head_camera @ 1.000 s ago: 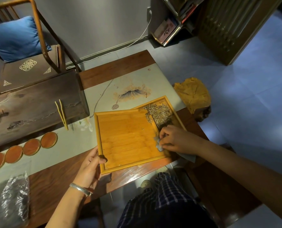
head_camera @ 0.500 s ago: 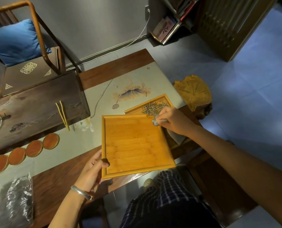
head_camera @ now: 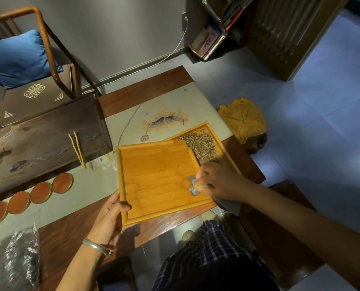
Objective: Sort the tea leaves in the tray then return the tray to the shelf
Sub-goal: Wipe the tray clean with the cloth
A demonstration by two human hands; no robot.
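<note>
- Dark wooden tea board (head_camera: pixel 42 141) with two-pronged tongs (head_camera: pixel 78 150) flanks two bamboo trays (head_camera: pixel 158 177).
- Four round coasters (head_camera: pixel 40 192) line the runner.
- Left hand (head_camera: pixel 109 217) grips the upper tray's rim; tea leaves (head_camera: pixel 202 145) lie in the lower.
- Right hand (head_camera: pixel 219 183) pinches a small cloth (head_camera: pixel 192 185), now nearer than before.

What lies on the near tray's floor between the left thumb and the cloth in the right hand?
In the head view, bare bamboo tray floor, apart from a few stray tea specks, separates the left hand from the cloth held by the right hand.
</note>
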